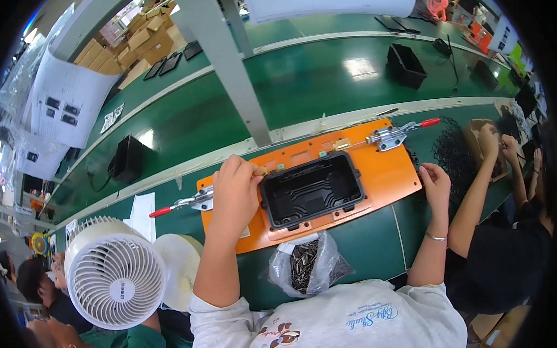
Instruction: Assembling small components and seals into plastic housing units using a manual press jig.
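An orange fixture plate (389, 170) lies across the green bench in front of me. In its middle sits a black rectangular plastic box (310, 191), open side up. At the box's left end, my left hand (234, 183) has its fingertips pinched together; whatever they hold is hidden. Just off the plate's right edge is my right hand (436, 184), its fingers curled in toward the thumb, and anything in them is too small to make out. Toggle clamps with red handles flank the box, the left clamp (199, 199) partly behind my left hand and the right clamp (390, 136) at the far right corner.
A plastic bag of small metal pins (304, 265) rests between me and the plate. To the left stands a white fan (116, 275). Black rings (452, 149) lie in a heap at the right, near a co-worker's arm (475, 198). A conveyor (324, 71) carries black boxes beyond a metal post (225, 65).
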Demonstrator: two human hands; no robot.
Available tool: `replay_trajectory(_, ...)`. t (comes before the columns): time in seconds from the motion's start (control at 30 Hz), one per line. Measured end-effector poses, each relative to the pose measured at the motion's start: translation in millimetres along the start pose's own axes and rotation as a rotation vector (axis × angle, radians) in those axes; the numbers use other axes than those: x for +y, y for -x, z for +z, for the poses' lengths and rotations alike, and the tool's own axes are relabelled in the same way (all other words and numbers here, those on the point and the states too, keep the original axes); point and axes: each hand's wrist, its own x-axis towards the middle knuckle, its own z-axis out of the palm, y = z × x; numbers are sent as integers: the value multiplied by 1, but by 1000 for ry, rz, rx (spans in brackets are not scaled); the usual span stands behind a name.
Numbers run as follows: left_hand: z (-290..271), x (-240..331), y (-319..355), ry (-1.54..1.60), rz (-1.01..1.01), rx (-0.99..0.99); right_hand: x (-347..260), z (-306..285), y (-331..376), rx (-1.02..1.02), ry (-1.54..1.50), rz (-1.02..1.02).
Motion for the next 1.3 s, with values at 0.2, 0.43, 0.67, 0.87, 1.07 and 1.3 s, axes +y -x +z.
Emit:
replay_trajectory(0.2,12,-2,6,-99,-95,-41,3,-5,1,33,-65,19)
replay_trajectory(0.43,7,21,9,106,-91,81,-11,-6,4,24,409,-29)
replay_trajectory(0.67,28,28,27,142,1,219,-33,10,-24,-91,650,-212)
replay_trajectory(0.87,30,24,27,185,-26,269,7,51,-53,-314,729,-310)
replay_trajectory(1.07,28,19,31,179,-33,293,-8,41,-32,-142,561,-369)
replay_trajectory(1.3,27,25,30,174,-27,257,10,29,-22,31,484,-209)
